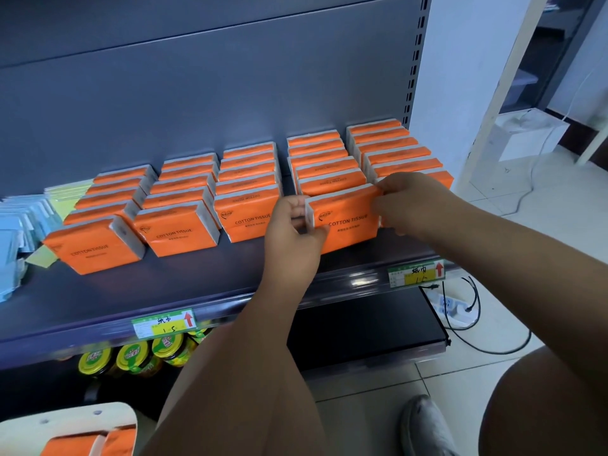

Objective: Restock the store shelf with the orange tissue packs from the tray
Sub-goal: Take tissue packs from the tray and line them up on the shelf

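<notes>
Head view: left hand and right hand are each holding, grip clenched, one end of the orange tissue pack fronting the fourth row on the shelf, neighbouring rows crowding both sides. Lower left, the tray is holding more packs; jars are sitting beneath.

Soft, even light fell on the glossy orange plastic-wrapped tissue packs, brighter toward the pale tiled floor at right. White glare streaked the dark clear-plastic shelf-edge strip, while the yellow-lidded glass jars below lay in shadow. Wide-angle distortion bowed straight lines near the frame edges.
</notes>
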Action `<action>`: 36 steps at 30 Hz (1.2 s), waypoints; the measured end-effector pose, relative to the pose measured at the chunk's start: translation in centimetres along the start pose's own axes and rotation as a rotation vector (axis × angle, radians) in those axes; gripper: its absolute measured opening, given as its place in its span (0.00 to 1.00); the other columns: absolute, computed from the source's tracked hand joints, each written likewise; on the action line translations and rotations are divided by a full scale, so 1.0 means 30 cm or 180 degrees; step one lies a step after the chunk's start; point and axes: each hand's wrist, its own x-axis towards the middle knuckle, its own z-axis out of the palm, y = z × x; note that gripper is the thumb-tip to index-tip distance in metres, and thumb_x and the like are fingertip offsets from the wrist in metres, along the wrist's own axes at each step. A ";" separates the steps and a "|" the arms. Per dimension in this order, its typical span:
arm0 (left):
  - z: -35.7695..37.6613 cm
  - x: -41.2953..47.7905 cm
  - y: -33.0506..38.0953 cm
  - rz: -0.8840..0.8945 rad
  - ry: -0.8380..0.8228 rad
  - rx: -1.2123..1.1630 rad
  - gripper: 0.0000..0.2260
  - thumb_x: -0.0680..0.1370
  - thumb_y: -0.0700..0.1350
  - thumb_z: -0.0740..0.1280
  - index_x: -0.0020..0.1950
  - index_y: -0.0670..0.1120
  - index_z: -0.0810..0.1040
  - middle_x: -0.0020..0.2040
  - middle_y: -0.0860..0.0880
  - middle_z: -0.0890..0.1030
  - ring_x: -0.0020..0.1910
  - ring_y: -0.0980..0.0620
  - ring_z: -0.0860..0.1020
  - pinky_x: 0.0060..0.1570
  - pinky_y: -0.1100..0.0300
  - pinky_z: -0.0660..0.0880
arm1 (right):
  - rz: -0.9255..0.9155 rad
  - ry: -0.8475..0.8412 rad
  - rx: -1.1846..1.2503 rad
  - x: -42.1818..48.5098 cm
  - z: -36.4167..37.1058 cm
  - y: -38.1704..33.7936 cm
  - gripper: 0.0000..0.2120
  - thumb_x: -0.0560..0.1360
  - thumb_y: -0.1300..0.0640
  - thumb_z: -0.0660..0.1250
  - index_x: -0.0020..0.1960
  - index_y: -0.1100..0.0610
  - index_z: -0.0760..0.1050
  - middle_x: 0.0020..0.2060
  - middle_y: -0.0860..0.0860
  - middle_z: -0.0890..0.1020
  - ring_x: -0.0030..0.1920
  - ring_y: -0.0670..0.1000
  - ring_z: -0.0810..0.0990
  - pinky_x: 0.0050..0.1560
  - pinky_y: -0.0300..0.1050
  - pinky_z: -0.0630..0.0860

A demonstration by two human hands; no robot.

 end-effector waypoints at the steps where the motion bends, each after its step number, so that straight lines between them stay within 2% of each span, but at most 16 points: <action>1: 0.000 0.003 -0.006 0.0032 0.0028 0.0015 0.17 0.76 0.33 0.72 0.59 0.50 0.78 0.54 0.53 0.83 0.52 0.60 0.81 0.56 0.54 0.81 | -0.0012 0.0002 -0.0012 0.000 0.000 0.000 0.11 0.75 0.59 0.62 0.54 0.54 0.79 0.45 0.55 0.82 0.46 0.56 0.82 0.54 0.58 0.82; 4: 0.000 0.012 -0.027 0.0092 0.0129 0.0116 0.18 0.76 0.33 0.72 0.61 0.51 0.78 0.53 0.58 0.82 0.51 0.67 0.79 0.51 0.64 0.78 | -0.0070 0.0013 -0.0022 -0.002 0.007 -0.001 0.10 0.76 0.58 0.62 0.53 0.55 0.79 0.45 0.55 0.82 0.46 0.56 0.82 0.52 0.56 0.82; 5: 0.001 0.016 -0.035 0.0099 0.0163 0.0181 0.19 0.76 0.33 0.72 0.62 0.51 0.78 0.54 0.57 0.82 0.52 0.66 0.78 0.51 0.64 0.78 | -0.0083 0.0022 -0.0013 -0.002 0.010 -0.002 0.09 0.76 0.58 0.62 0.52 0.55 0.79 0.45 0.55 0.82 0.45 0.55 0.81 0.49 0.55 0.81; 9: 0.016 0.026 -0.059 0.0048 0.0285 0.0307 0.18 0.77 0.38 0.73 0.65 0.52 0.78 0.57 0.52 0.80 0.57 0.56 0.80 0.58 0.50 0.81 | -0.0099 0.0039 -0.0037 -0.004 0.026 -0.006 0.08 0.77 0.56 0.63 0.52 0.55 0.79 0.44 0.54 0.82 0.42 0.53 0.80 0.38 0.44 0.74; 13: 0.028 0.024 -0.051 -0.0109 0.0417 0.0136 0.18 0.79 0.38 0.72 0.67 0.47 0.75 0.53 0.58 0.79 0.57 0.58 0.80 0.61 0.54 0.79 | -0.0086 -0.0045 0.0083 -0.010 0.043 -0.014 0.07 0.77 0.58 0.63 0.52 0.57 0.77 0.41 0.54 0.81 0.39 0.52 0.78 0.35 0.43 0.71; 16: 0.029 0.025 -0.051 -0.0093 0.0364 0.0053 0.11 0.80 0.36 0.69 0.61 0.47 0.79 0.52 0.58 0.82 0.53 0.64 0.80 0.59 0.58 0.78 | -0.0043 -0.0135 0.0288 -0.013 0.061 -0.016 0.06 0.76 0.59 0.64 0.51 0.59 0.77 0.36 0.53 0.77 0.35 0.51 0.75 0.34 0.43 0.69; 18: 0.032 0.022 -0.052 -0.0063 0.0316 0.0053 0.12 0.79 0.36 0.68 0.61 0.46 0.81 0.52 0.56 0.84 0.52 0.64 0.81 0.58 0.60 0.78 | -0.0078 -0.0207 0.0442 -0.013 0.071 -0.019 0.06 0.75 0.59 0.65 0.50 0.59 0.77 0.36 0.53 0.76 0.36 0.52 0.75 0.35 0.43 0.70; 20: 0.035 0.020 -0.050 -0.0039 0.0270 0.0030 0.13 0.79 0.38 0.68 0.61 0.48 0.81 0.52 0.55 0.85 0.54 0.60 0.82 0.59 0.57 0.79 | -0.0084 -0.0287 0.0551 -0.009 0.080 -0.022 0.06 0.75 0.59 0.67 0.50 0.59 0.77 0.38 0.54 0.77 0.40 0.53 0.78 0.38 0.45 0.71; 22: 0.036 0.019 -0.048 -0.0065 0.0243 0.0008 0.14 0.78 0.40 0.67 0.61 0.50 0.81 0.52 0.55 0.85 0.54 0.58 0.82 0.60 0.53 0.80 | -0.0100 -0.0383 0.0667 0.002 0.091 -0.021 0.12 0.74 0.58 0.69 0.58 0.58 0.77 0.42 0.53 0.80 0.45 0.53 0.80 0.41 0.45 0.72; 24: 0.036 0.017 -0.044 -0.0115 0.0243 -0.0012 0.14 0.77 0.41 0.67 0.61 0.52 0.81 0.52 0.55 0.85 0.54 0.57 0.82 0.60 0.49 0.80 | -0.0136 -0.0457 0.0785 0.017 0.101 -0.017 0.20 0.73 0.57 0.70 0.64 0.52 0.74 0.47 0.51 0.83 0.50 0.51 0.81 0.43 0.45 0.72; 26: 0.033 0.015 -0.044 -0.0129 0.0237 0.0002 0.15 0.77 0.41 0.67 0.62 0.53 0.80 0.52 0.56 0.85 0.54 0.58 0.82 0.61 0.49 0.79 | -0.0116 -0.0499 0.0845 0.032 0.109 -0.011 0.21 0.72 0.55 0.72 0.64 0.49 0.74 0.50 0.51 0.83 0.53 0.51 0.81 0.48 0.46 0.74; 28: 0.029 0.016 -0.042 -0.0103 0.0167 0.0064 0.16 0.77 0.41 0.67 0.64 0.53 0.79 0.53 0.57 0.84 0.54 0.60 0.82 0.61 0.51 0.79 | -0.0095 -0.0506 0.0893 0.036 0.115 -0.010 0.21 0.70 0.53 0.72 0.62 0.48 0.75 0.52 0.51 0.83 0.54 0.51 0.81 0.53 0.48 0.75; 32: 0.007 0.033 -0.035 -0.0144 0.0016 0.0136 0.16 0.78 0.40 0.68 0.63 0.54 0.79 0.50 0.58 0.84 0.48 0.64 0.81 0.55 0.57 0.80 | -0.0182 -0.0477 0.0831 0.035 0.137 -0.009 0.30 0.62 0.46 0.73 0.64 0.45 0.72 0.54 0.49 0.82 0.56 0.50 0.80 0.60 0.54 0.76; 34: -0.002 0.039 -0.033 -0.0175 0.0018 0.0118 0.15 0.78 0.40 0.68 0.64 0.54 0.79 0.49 0.57 0.84 0.46 0.65 0.81 0.51 0.61 0.79 | -0.0228 -0.0451 0.0727 0.033 0.143 -0.010 0.29 0.64 0.47 0.72 0.64 0.46 0.72 0.54 0.50 0.83 0.54 0.51 0.81 0.60 0.56 0.77; 36: -0.006 0.038 -0.032 -0.0182 0.0018 0.0134 0.16 0.79 0.40 0.67 0.65 0.53 0.78 0.49 0.57 0.83 0.44 0.68 0.80 0.47 0.65 0.77 | -0.0257 -0.0366 0.0612 0.025 0.142 -0.015 0.25 0.68 0.52 0.72 0.64 0.51 0.73 0.53 0.55 0.84 0.53 0.55 0.83 0.59 0.58 0.79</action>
